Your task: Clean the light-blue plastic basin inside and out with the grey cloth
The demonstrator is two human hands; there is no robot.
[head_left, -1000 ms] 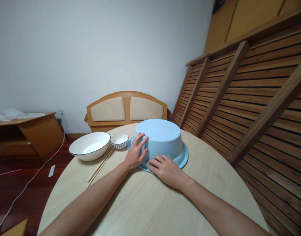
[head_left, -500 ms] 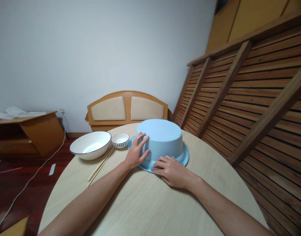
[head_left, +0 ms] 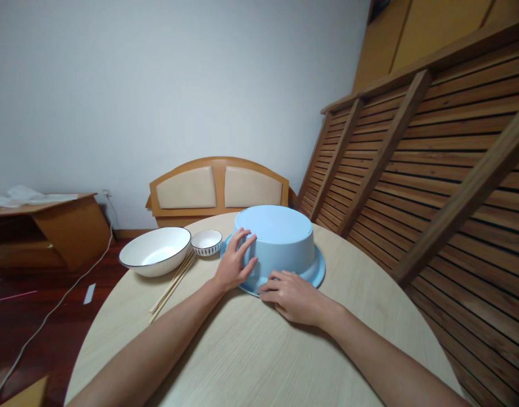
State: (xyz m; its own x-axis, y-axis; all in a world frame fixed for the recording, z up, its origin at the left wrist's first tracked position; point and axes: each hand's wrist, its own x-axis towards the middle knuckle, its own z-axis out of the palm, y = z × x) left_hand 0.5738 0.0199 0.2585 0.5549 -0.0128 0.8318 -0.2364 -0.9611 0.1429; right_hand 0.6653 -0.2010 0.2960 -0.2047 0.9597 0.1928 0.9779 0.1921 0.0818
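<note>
A light-blue plastic basin lies upside down on the round pale wooden table. My left hand rests flat against the basin's left side, fingers stretched out and spread. My right hand lies on the basin's near rim with its fingers pressed together and curled down; whatever is under them is hidden. Both forearms reach in across the table from the near edge.
Left of the basin stand a large white bowl and a small patterned bowl, with chopsticks beside them. A padded wooden chair back is behind the table. A slatted wooden panel leans on the right. A low cabinet and a floor cable are on the left.
My right hand has slid a little along the basin's near rim, first to the right and then back left; a small greyish thing seen under its fingers earlier is now covered. My left hand has stayed put.
</note>
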